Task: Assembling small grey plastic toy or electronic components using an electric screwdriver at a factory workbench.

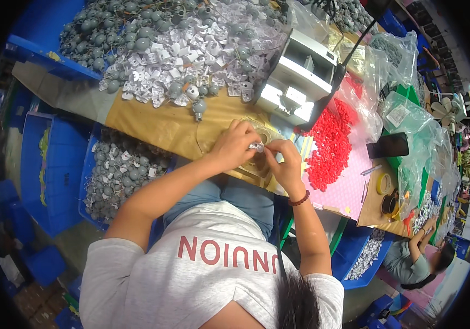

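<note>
Over the table's near edge my two hands meet around a small white plastic part (257,146). My left hand (236,145) comes in from the left with curled fingers, gripping that part at its fingertips. From the other side my right hand (286,164), with a dark red bead bracelet on the wrist, has thumb and forefinger pinched close to the part; what lies between them is too small to make out. Beneath the hands is a flat, pale yellowish fixture (251,174), partly covered by them. Beyond them, a few grey round pieces with white parts (195,94) lie on the brown table covering.
A large pile of white plastic parts (191,52) and grey round pieces (142,43) fills the far left. A white machine (301,74) stands ahead. Red small parts (331,145), a black phone (388,146) and yellow tape (383,183) lie right. Blue bins (54,170) stand left; a co-worker (410,260) sits right.
</note>
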